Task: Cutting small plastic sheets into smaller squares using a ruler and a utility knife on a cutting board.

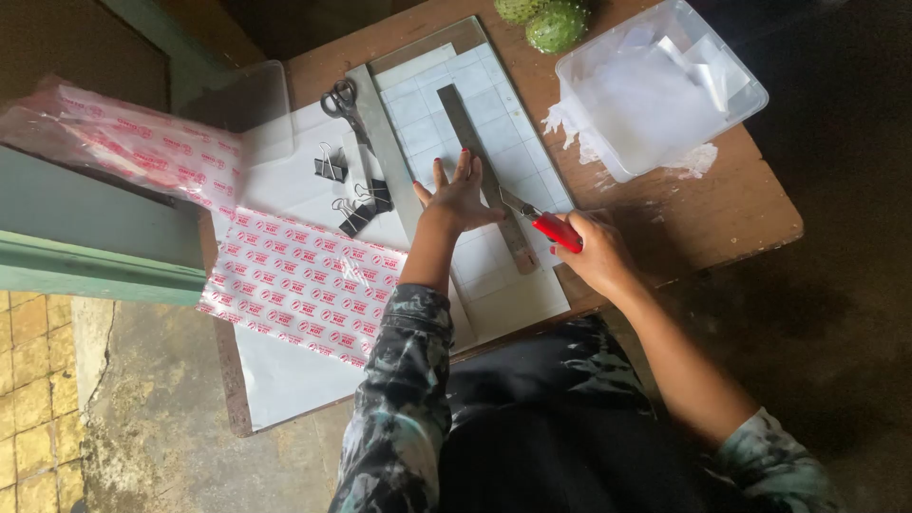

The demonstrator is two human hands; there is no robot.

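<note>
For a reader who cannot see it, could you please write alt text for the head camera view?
A person's left hand presses a metal ruler flat on a white gridded sheet, while the right hand holds a red-handled knife against the ruler's edge. Scissors, black binder clips and a clear plastic tub sit on the wooden table.

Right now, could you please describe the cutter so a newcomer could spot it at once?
On the wooden table lies a pale gridded sheet. At its right edge the right hand grips the cutter: the only red-handled tool, its blade against the grey ruler.
</note>
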